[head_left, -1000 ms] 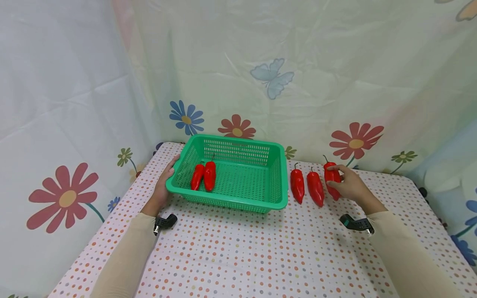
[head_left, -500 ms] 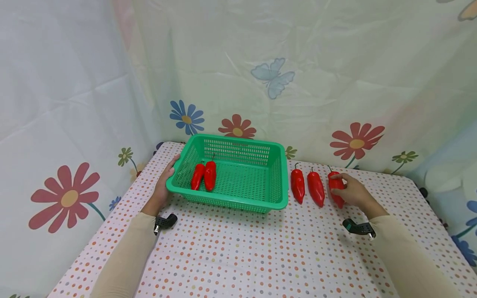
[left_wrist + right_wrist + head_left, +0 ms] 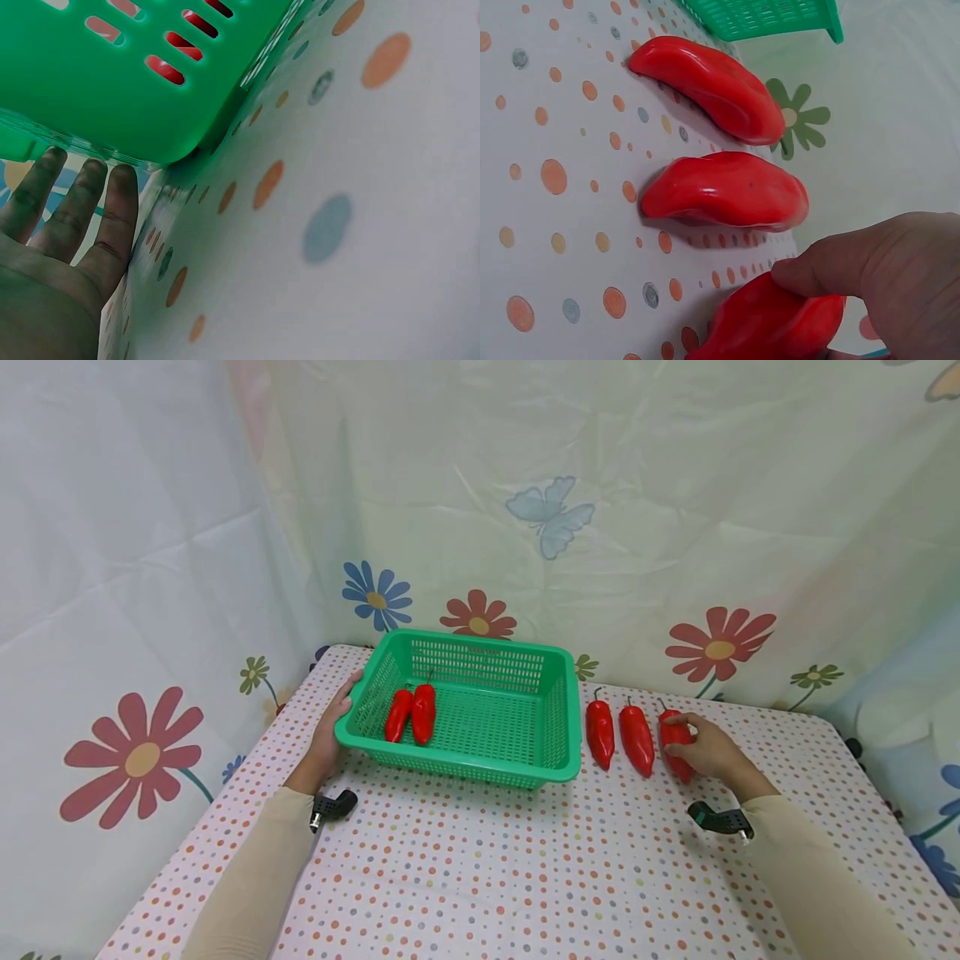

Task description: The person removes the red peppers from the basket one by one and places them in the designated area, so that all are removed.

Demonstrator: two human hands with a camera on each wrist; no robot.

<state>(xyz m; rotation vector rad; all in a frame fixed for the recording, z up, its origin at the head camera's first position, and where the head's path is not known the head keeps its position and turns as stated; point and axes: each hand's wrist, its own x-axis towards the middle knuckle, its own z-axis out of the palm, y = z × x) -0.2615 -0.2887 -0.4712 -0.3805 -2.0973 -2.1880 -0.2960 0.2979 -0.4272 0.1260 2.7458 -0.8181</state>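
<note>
My right hand [image 3: 708, 747] pinches a long red pepper [image 3: 675, 737] between thumb and fingers, at the right end of a row. In the right wrist view the thumb lies on top of this pepper [image 3: 772, 322]; the fingers beneath are mostly hidden. Two more red peppers, a middle one [image 3: 636, 740] and a left one [image 3: 599, 733], lie beside it with stems pointing away. My left hand [image 3: 330, 727] is at the left side of a green plastic basket [image 3: 457, 760]. Its straight fingertips meet the basket's outer side in the left wrist view.
Inside the basket, near its left end, lie a smaller red pepper [image 3: 398, 717] and a larger red pepper [image 3: 423, 714] side by side. A dotted cloth [image 3: 480, 868] covers the table. Behind it hangs a flowered curtain [image 3: 637, 568].
My right hand has brought its pepper down and slightly toward me and right, alongside the other two. It has shifted little in the last half second. My left hand stays at the basket.
</note>
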